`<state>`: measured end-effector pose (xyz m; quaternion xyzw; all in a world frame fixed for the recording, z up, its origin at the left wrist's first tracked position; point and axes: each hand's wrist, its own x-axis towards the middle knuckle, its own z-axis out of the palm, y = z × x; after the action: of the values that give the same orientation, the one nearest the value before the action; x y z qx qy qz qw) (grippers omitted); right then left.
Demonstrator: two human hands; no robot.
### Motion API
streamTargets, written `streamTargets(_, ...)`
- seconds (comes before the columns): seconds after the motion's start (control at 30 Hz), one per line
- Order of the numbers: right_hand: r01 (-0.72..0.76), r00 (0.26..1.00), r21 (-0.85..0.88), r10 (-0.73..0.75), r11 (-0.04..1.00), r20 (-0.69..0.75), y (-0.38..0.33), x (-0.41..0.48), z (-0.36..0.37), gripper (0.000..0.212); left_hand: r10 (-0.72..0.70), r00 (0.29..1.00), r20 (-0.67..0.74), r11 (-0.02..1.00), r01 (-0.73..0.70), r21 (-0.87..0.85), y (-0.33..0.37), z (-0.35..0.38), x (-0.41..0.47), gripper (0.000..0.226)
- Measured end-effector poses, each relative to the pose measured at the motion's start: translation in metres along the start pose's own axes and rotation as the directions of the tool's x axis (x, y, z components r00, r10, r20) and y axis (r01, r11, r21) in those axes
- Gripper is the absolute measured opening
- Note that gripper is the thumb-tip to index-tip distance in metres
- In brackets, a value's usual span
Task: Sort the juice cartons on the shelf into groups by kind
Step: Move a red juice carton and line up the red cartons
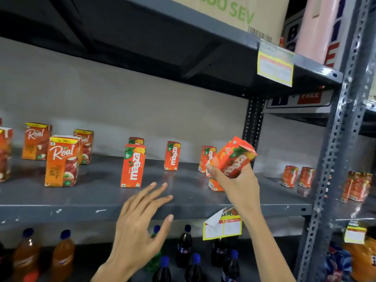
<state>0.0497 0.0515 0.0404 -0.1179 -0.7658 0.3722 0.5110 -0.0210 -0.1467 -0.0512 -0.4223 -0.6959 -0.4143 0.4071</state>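
Observation:
My right hand (237,184) grips a tilted orange Maaza carton (232,157) above the grey shelf (101,206). Partly hidden behind that hand, another Maaza carton (214,185) stands on the shelf. My left hand (140,222) hovers open at the shelf's front edge, holding nothing. More Maaza cartons stand upright in the middle: one in front (132,165), one behind it (136,140), one further right (172,155) and one (206,158) beside the held carton. On the left are several Real cartons, the nearest (62,161) in front, others (36,141) (85,145) behind.
Two small Maaza cartons (297,177) stand far right on the shelf, more cartons (357,187) beyond the perforated steel upright (333,151). Dark and orange drink bottles (184,247) fill the shelf below. Price tags (223,225) hang from the shelf edges. Cardboard boxes (234,11) sit above.

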Motion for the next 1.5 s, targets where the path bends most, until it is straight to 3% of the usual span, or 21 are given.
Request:
streamTargets(0.17, 0.031, 0.989, -0.175, -0.005, 0.984, 0.150, -0.013, 0.011, 0.036, 0.053, -0.012, 1.000, 0.018, 0.999, 0.011, 0.050, -0.006, -0.011, -0.004, 0.034)
streamTargets(0.4, 0.085, 0.966, -0.251, -0.018, 0.964, 0.257, -0.008, 0.021, 0.072, 0.069, -0.009, 0.999, 0.053, 0.988, 0.001, 0.152, -0.019, -0.021, -0.007, 0.036)
streamTargets(0.67, 0.108, 0.895, -0.260, 0.020, 0.960, 0.445, 0.005, 0.034, 0.097, 0.073, 0.067, 0.990, 0.127, 0.969, -0.095, 0.230, -0.033, -0.019, -0.013, 0.035)
streamTargets(0.9, 0.087, 0.864, -0.256, 0.055, 0.963, 0.501, 0.015, 0.033, 0.104, 0.077, 0.084, 0.988, 0.133, 0.967, -0.113, 0.227, -0.038, -0.019, -0.014, 0.038)
streamTargets(1.07, 0.069, 0.848, -0.204, 0.050, 0.976, 0.528, 0.015, 0.028, 0.104, 0.081, 0.059, 0.995, 0.085, 0.966, -0.078, 0.247, -0.030, -0.019, -0.011, 0.035)
streamTargets(1.17, 0.004, 0.841, -0.143, 0.074, 0.990, 0.536, 0.018, 0.024, 0.095, 0.083, -0.089, 0.995, 0.037, 0.978, 0.080, 0.195, -0.014, -0.018, 0.005, 0.035)
streamTargets(1.27, -0.103, 0.847, -0.076, 0.127, 0.992, 0.516, 0.027, 0.021, 0.082, 0.084, -0.312, 0.945, 0.093, 0.949, 0.306, 0.079, -0.006, -0.010, 0.039, 0.038)
streamTargets(1.33, -0.148, 0.839, -0.025, 0.139, 0.989, 0.526, 0.030, 0.019, 0.076, 0.075, -0.428, 0.853, 0.297, 0.896, 0.444, 0.017, -0.005, 0.005, 0.065, 0.051)
streamTargets(1.4, -0.170, 0.827, 0.024, 0.129, 0.985, 0.547, 0.030, 0.018, 0.073, 0.060, -0.471, 0.746, 0.471, 0.853, 0.521, 0.028, -0.008, 0.019, 0.087, 0.061)
streamTargets(1.5, -0.138, 0.816, 0.035, 0.094, 0.990, 0.571, 0.029, 0.018, 0.073, 0.039, -0.492, 0.640, 0.590, 0.798, 0.603, 0.012, -0.017, 0.034, 0.103, 0.072)
